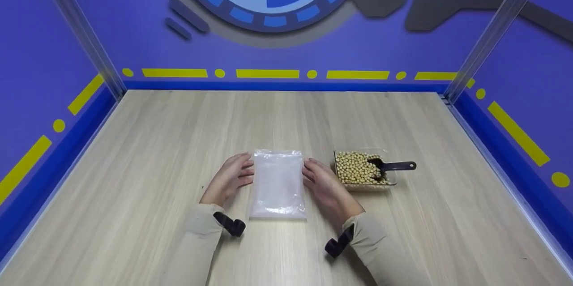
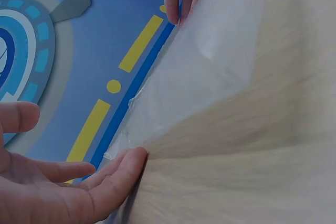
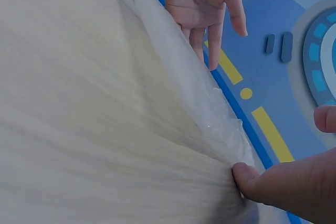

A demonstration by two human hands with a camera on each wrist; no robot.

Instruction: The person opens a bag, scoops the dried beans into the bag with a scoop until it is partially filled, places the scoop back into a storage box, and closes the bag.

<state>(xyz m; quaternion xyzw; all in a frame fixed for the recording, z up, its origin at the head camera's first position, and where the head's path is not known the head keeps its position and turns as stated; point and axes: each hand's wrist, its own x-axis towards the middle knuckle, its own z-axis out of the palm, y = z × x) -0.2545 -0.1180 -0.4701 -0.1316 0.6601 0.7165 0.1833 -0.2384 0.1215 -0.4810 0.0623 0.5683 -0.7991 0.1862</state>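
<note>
A clear plastic bag (image 1: 278,185) lies flat in the middle of the wooden table, its crinkled top edge pointing away from me. My left hand (image 1: 229,177) rests on its side at the bag's left edge, fingers fairly straight and fingertips at the plastic. On the opposite side, my right hand (image 1: 326,184) lies the same way along the right edge. Both wrist views show the fingertips low by the bag's edges, thumbs raised and apart from it. Neither hand grips anything. Whether it is one bag or a stack, I cannot tell.
Right of my right hand stands a clear plastic box (image 1: 365,186) of yellowish round beans (image 1: 356,167). A black scoop (image 1: 398,166) sits in the beans, handle pointing right over the rim. Blue-purple panels (image 1: 286,60) enclose the table at the back and both sides.
</note>
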